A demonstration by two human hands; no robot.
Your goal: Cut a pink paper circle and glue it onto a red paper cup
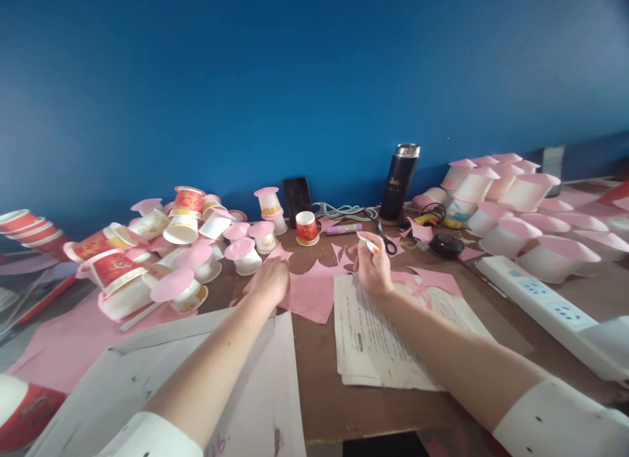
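Observation:
My left hand (271, 280) rests at the left edge of a cut pink paper sheet (310, 294), its fingers bent down and their tips hard to make out. Above the printed pages (376, 345), my right hand (372, 267) is closed around a white and orange pen (368, 243). A small red and gold paper cup (307, 229) stands upright behind the pink sheet. Just right of that cup lies a purple tube (344, 229). Black-handled scissors (388, 244) lie behind my right hand.
Cups with pink paper discs (177, 283) crowd the left side, and more pink-topped cups (506, 237) fill the right. A black bottle (400, 181), a phone (297, 198) and a cable stand or lie near the blue wall. A power strip (535, 306) lies at right.

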